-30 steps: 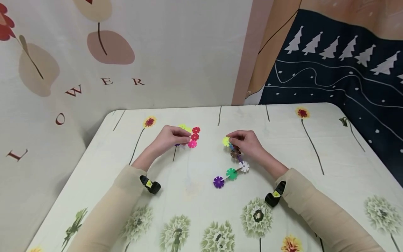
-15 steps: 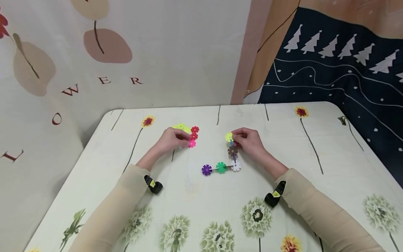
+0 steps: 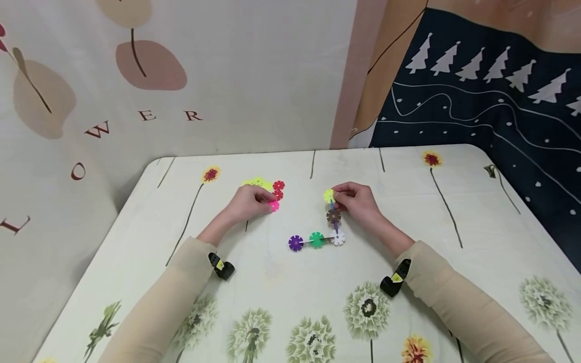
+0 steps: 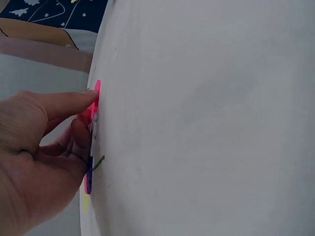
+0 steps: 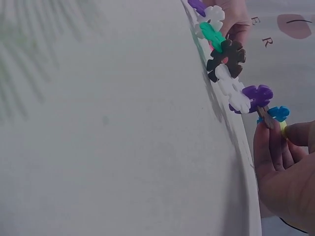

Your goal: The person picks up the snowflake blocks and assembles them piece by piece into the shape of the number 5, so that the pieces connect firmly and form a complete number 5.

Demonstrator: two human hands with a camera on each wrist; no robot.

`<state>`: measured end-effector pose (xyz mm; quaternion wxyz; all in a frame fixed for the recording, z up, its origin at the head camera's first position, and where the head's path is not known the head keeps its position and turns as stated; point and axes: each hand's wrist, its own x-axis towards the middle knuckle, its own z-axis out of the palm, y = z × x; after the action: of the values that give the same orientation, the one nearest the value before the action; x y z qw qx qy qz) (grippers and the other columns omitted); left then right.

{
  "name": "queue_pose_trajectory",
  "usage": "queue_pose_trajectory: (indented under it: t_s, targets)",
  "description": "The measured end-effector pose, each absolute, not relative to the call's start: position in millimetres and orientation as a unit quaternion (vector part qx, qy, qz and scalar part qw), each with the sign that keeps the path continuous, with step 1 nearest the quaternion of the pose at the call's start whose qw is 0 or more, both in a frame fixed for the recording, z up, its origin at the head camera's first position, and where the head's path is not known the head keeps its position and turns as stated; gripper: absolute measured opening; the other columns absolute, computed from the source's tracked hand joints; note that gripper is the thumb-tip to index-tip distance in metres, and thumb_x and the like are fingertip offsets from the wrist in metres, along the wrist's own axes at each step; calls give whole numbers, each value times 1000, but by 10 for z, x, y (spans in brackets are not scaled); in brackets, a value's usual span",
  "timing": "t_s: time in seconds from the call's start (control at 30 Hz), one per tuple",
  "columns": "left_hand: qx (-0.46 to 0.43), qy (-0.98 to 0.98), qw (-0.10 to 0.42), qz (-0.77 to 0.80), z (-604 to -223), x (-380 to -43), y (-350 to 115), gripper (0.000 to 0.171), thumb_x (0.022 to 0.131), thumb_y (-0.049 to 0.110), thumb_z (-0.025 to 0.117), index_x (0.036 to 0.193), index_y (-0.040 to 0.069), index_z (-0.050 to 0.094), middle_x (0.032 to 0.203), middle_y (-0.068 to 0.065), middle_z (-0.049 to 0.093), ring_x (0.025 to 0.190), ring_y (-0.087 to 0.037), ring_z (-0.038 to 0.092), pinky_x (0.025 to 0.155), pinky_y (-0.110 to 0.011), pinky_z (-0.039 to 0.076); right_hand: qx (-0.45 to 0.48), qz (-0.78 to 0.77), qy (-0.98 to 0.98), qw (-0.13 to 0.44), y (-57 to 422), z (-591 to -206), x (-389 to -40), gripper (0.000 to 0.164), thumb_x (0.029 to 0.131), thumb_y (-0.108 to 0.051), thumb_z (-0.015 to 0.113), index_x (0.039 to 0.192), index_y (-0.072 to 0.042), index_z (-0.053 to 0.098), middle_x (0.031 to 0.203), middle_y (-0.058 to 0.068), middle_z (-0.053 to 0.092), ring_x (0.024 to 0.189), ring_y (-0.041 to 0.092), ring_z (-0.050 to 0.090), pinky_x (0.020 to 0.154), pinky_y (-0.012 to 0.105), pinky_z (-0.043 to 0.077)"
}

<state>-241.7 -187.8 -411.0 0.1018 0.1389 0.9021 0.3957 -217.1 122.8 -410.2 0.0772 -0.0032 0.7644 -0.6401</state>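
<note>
A chain of interlocking snowflake discs hangs from my right hand (image 3: 358,199), whose thumb and fingers pinch the yellow disc (image 3: 329,195) at its top end. Below it come a brown disc (image 3: 333,216), a white disc (image 3: 338,237), a green disc (image 3: 316,239) and a purple disc (image 3: 296,243), making an L shape. My left hand (image 3: 247,204) grips a second set of joined discs close over the table, thumb on the pink disc (image 4: 98,88). Red discs (image 3: 278,194) and yellow-green discs (image 3: 257,182) show beyond it; the left fingers hide part of this set.
The table (image 3: 272,282) has a white cloth printed with flowers and dandelions. Behind its far edge rises a pale printed curtain (image 3: 254,101), with a dark tree-patterned cloth (image 3: 445,111) at the right.
The right-hand chain has swung left and straightened into an L, its purple end moving left and farther from me. The left hand has barely moved.
</note>
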Motion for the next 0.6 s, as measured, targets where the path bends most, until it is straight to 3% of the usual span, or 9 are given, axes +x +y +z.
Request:
queue_pose_trajectory:
  t_s: [0.4, 0.6]
  targets:
    - [148, 896, 120, 400, -4079, -2431, -1920, 22, 87, 5, 80, 110, 3, 77, 94, -8, 66, 86, -24, 56, 74, -32, 49, -15, -649, 756, 82, 1277, -4082, -2144, 25, 102, -2, 61, 123, 11, 63, 97, 13, 67, 77, 11, 67, 74, 25, 59]
    - [135, 880, 142, 433, -4092, -2461, -1933, 18, 94, 6, 74, 112, 5, 77, 99, -9, 66, 86, -23, 56, 71, -29, 50, -19, -659, 747, 85, 1309, -4098, -2146, 25, 101, 0, 60, 123, 12, 62, 96, 12, 66, 77, 10, 68, 75, 25, 60]
